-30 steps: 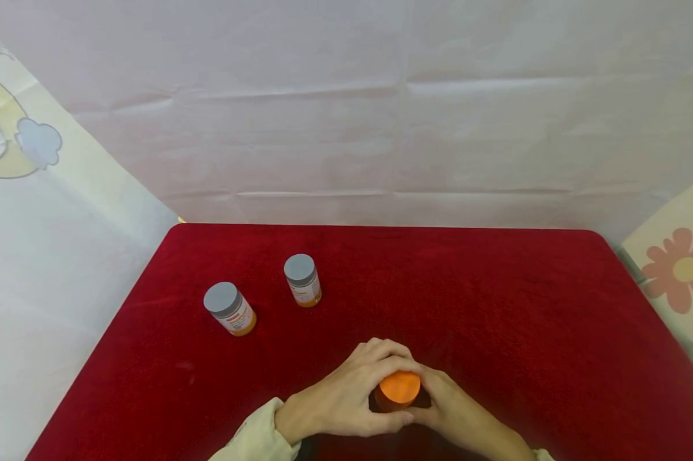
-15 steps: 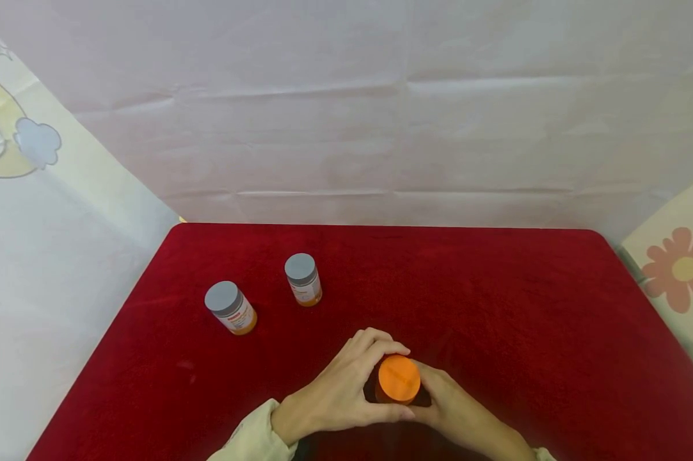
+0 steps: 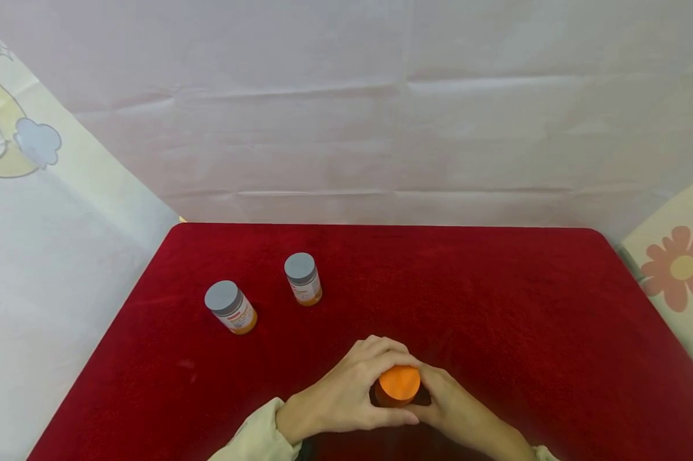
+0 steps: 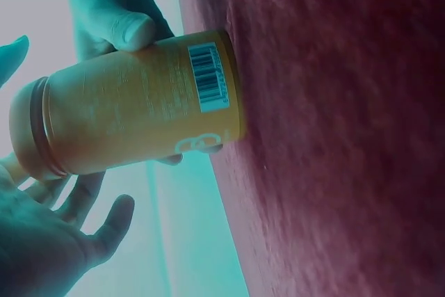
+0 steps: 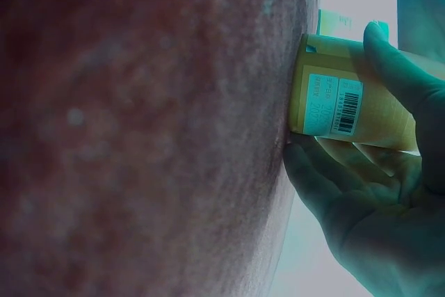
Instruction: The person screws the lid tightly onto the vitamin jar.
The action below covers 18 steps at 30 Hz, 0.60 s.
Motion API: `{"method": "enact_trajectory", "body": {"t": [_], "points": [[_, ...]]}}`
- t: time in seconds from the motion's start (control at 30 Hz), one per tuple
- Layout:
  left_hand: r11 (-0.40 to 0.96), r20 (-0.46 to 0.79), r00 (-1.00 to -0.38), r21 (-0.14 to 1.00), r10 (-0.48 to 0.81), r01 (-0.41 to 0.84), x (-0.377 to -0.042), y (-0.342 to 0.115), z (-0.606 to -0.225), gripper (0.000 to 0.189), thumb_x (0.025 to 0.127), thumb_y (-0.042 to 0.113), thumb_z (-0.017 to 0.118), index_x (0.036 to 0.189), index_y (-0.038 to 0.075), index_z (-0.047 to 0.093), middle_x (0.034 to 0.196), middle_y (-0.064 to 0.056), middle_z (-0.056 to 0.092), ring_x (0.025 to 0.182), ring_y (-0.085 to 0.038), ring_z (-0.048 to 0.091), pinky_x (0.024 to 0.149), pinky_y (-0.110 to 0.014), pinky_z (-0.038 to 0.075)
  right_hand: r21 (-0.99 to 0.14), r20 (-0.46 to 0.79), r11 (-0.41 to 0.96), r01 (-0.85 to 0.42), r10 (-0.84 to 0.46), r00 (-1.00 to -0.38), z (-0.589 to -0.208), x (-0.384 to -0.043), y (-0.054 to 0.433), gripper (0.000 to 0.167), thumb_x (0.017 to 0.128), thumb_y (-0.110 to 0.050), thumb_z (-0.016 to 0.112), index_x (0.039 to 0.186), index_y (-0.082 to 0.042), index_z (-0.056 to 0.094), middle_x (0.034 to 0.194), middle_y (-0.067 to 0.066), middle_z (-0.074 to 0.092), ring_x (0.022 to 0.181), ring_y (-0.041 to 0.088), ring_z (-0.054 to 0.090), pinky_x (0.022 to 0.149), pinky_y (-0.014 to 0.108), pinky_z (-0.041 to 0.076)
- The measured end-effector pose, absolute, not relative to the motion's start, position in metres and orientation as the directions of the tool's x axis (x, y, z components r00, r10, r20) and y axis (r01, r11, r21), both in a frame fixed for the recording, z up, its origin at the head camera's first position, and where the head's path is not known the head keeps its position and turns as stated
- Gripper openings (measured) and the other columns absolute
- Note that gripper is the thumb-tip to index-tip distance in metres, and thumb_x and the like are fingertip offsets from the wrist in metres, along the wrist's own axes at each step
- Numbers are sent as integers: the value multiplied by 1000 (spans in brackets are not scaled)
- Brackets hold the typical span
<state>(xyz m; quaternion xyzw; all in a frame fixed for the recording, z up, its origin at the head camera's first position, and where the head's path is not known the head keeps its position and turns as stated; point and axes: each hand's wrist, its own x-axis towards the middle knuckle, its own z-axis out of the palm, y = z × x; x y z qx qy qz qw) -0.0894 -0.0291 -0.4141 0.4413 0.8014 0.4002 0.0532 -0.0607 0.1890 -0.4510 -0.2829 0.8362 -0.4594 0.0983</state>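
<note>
An orange bottle (image 4: 139, 106) with a barcode stands upright on the red cloth, its flat orange lid (image 3: 400, 383) facing up between both hands. My left hand (image 3: 346, 397) curves around the lid, forefinger along its far side and thumb at the near side; in the left wrist view the thumb tip shows a little off the lid. Lower down, my right hand (image 3: 460, 410) grips the bottle's body from the right, with its thumb (image 5: 396, 67) pressed on the side and fingers behind. Most of the body is hidden by the hands in the head view.
Two jars with grey lids and white labels stand to the left: one jar (image 3: 231, 309) nearer, the other jar (image 3: 302, 280) farther back. Red cloth (image 3: 496, 288) covers the table. Pale sheets (image 3: 346, 115) rise behind and at both sides.
My left hand's fingers shifted back from the lid and opened a little, uncovering more of it, then came forward around it again. The right hand has kept its grip on the bottle; the jars stay put.
</note>
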Motion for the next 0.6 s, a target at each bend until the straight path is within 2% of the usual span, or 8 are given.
{"method": "enact_trajectory", "body": {"t": [0.17, 0.27, 0.43, 0.6], "points": [[258, 348, -543, 607, 764, 752, -89, -24, -414, 52, 82, 39, 80, 126, 21, 58, 128, 8, 59, 121, -7, 48, 103, -29, 41, -839, 73, 411, -357, -564, -822, -449, -61, 188, 47, 91, -40, 69, 131, -20, 55, 120, -7, 66, 105, 0, 59, 91, 21, 52], [255, 350, -533, 596, 771, 761, -89, -23, -415, 51, 82, 39, 80, 125, 21, 57, 131, 7, 58, 123, -8, 48, 104, -30, 40, -844, 69, 407, -350, -564, -823, -449, -61, 188, 45, 91, -41, 68, 130, -22, 56, 121, -8, 66, 106, 0, 59, 92, 20, 51], [313, 271, -593, 647, 758, 695, -87, -25, -415, 57, 84, 41, 78, 132, 22, 54, 140, 6, 50, 129, -10, 43, 105, -33, 40, -834, 58, 427, -350, -562, -825, -451, -61, 189, 47, 91, -43, 68, 130, -20, 55, 126, -6, 65, 111, 1, 59, 94, 21, 51], [389, 299, -654, 609, 695, 692, -85, -28, -418, 66, 81, 45, 80, 134, 20, 51, 133, 6, 49, 121, -11, 45, 101, -31, 42, -804, 109, 433, -408, -567, -817, -453, -62, 189, 53, 90, -42, 68, 133, -14, 54, 128, 2, 66, 114, 8, 61, 95, 25, 53]]}}
